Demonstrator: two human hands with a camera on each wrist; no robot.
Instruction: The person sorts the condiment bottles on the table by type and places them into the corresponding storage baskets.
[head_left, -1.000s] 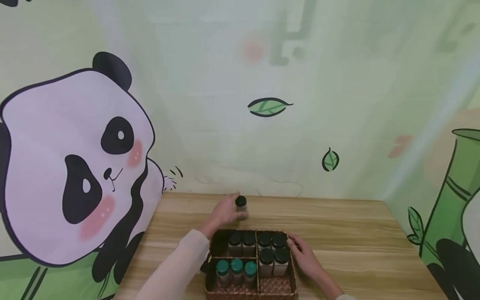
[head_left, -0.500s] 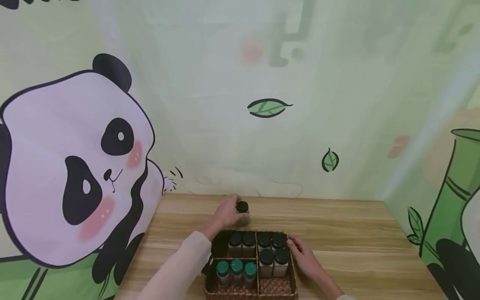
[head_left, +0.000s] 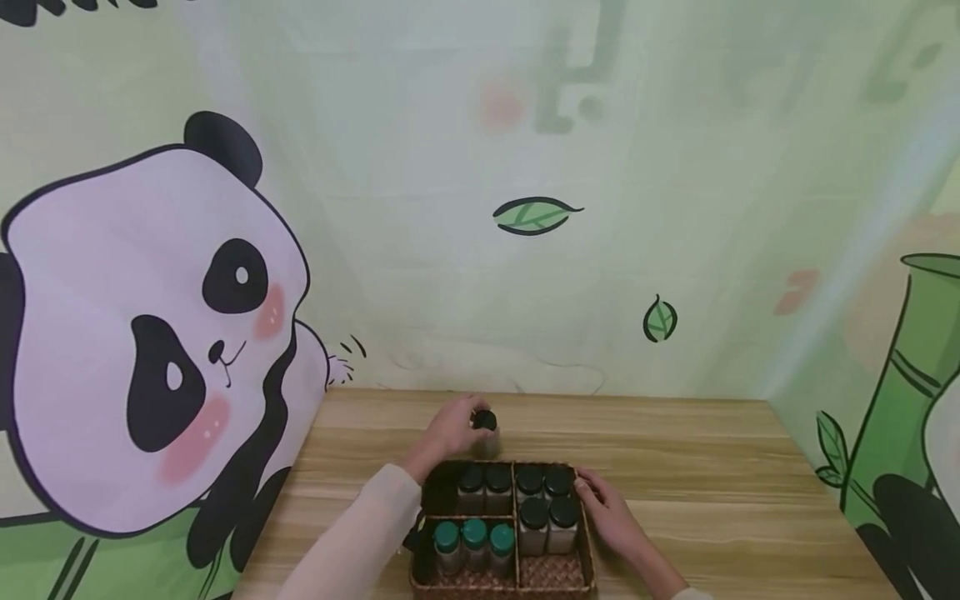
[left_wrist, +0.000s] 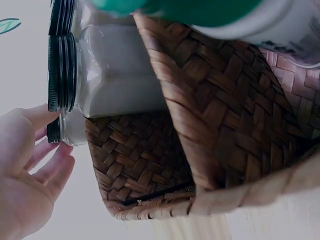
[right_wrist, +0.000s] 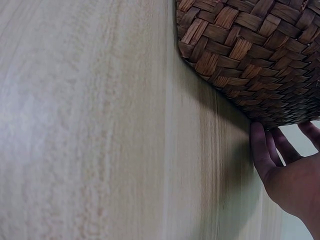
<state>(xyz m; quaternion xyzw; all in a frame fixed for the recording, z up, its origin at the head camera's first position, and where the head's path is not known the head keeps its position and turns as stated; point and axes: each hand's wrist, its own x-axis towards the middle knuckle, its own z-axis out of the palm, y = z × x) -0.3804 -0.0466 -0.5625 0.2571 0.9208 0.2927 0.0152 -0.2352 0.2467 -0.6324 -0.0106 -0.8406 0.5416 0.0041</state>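
Observation:
In the head view my left hand [head_left: 452, 427] holds a small clear jar with a black lid [head_left: 484, 420] just behind the woven basket [head_left: 465, 592]. The left wrist view shows the left hand [left_wrist: 30, 167] with its fingers around that jar [left_wrist: 74, 127], partly hidden behind other jars. My right hand [head_left: 611, 517] rests against the basket's right side near the far corner. In the right wrist view its fingers [right_wrist: 260, 147] touch the outer woven wall [right_wrist: 250, 55] and look fairly straight.
Inside the divided basket, black-lidded jars [head_left: 533, 514] stand in the right and back-left compartments. Teal-lidded bottles [head_left: 474, 533] fill part of the front-left one. A wooden table [head_left: 720, 475] lies beneath, with a panda-printed backdrop [head_left: 420, 250] behind it.
My left hand and the black-lidded jar have come slightly nearer the basket's back edge. The right hand and basket stay about where they were.

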